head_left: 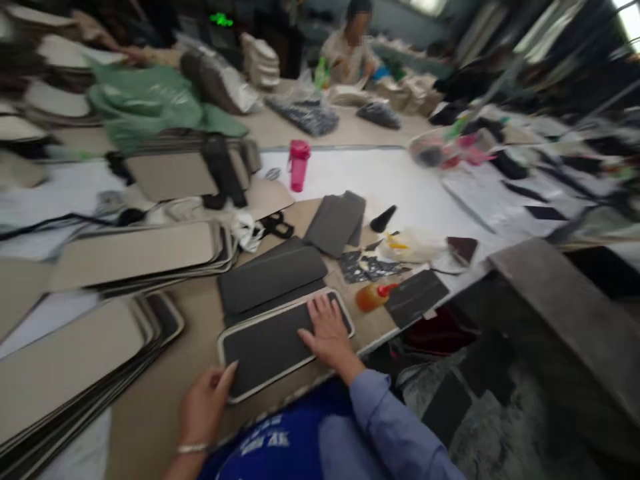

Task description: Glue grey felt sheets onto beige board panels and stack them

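Big tan worktable [150, 407] fills the view. Off to the far side of the left hand [203, 403], two heaps of long beige panels: one stack [75, 363] right beside that hand, another [135, 253] beyond it. Under both hands lies the dark panel with the pale rim [273, 343], lying flat near the table's front edge.

The right hand [327, 330] is palm-down on the panel's far end, fingers spread and pressed flat, pinching nothing. The left hand is at the opposite near corner, fingers loosely curled, thumb tip touching the rim; whether it actually grips the edge, I can't tell.

Just past the right fingertips, a stack of dark grey panels [273, 270] touches the panel's long side. Further out, grey folded pieces [335, 223]. Well beyond those, a pink bottle [299, 165] stands upright. Just outside the right hand lies an orange glue bottle [373, 295] on its side. Smaller again, a black cone [384, 219]. Smallest of all, a bracelet [193, 449] on the left wrist.
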The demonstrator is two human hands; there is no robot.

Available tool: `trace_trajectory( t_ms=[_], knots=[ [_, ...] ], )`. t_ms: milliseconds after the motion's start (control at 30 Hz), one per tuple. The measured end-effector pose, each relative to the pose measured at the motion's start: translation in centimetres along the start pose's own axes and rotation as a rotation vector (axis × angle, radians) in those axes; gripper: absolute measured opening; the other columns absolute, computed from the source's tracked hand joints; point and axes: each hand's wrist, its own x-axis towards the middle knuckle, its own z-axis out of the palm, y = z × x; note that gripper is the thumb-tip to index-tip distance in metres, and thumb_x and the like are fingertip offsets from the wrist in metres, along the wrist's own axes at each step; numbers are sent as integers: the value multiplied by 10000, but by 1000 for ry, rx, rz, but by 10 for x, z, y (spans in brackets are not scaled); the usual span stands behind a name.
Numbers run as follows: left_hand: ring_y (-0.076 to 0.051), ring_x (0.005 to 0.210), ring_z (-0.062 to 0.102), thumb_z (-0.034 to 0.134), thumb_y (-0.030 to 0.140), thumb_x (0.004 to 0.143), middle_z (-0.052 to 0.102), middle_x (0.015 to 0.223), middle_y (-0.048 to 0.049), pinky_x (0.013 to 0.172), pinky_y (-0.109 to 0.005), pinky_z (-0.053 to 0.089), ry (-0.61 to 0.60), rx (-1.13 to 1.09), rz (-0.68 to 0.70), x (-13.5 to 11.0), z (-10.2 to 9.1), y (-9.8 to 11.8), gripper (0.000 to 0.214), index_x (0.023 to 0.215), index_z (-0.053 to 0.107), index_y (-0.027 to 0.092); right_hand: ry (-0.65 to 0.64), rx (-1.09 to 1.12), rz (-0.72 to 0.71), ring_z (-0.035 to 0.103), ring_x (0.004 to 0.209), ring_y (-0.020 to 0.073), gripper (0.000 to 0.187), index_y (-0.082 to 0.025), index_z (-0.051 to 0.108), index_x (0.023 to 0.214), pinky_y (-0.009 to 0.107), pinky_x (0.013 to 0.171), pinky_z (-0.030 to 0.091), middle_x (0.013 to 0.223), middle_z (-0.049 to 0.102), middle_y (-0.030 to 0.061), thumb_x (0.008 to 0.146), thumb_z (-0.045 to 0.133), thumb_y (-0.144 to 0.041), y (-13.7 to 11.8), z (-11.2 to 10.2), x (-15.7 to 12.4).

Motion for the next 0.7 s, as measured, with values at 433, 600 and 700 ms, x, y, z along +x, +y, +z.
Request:
trace_trajectory(
  t_ms=[433, 600, 700],
  knots=[
    [-235, 1311, 259, 426, 489, 835, 380, 1385, -71, 1048, -414, 252, -32, 371, 919, -6, 58, 60, 519, 1289, 396, 239, 126, -159, -183, 126, 1334, 294, 602, -50, 228, 1372, 505, 1043, 178, 1426, 235, 205, 876, 365, -362, 10, 20, 0],
    [-218, 1335, 202, 379, 495, 853, 283, 1444, -64, 1079, -430, 184, 6, 442, 707, 6, 64, 42, 574, 1358, 290, 238, 121, -138, -172, 141, 1328, 310, 644, -43, 227, 1369, 518, 1038, 183, 1425, 220, 221, 870, 374, -422, 7, 20, 1],
    [-230, 1337, 198, 425, 476, 839, 264, 1450, -84, 1080, -424, 190, 76, 480, 577, 9, 53, 28, 594, 1359, 300, 217, 103, -131, -151, 133, 1330, 310, 641, -44, 240, 1366, 521, 1039, 178, 1426, 220, 217, 869, 382, -423, 5, 17, 2]
  ],
)
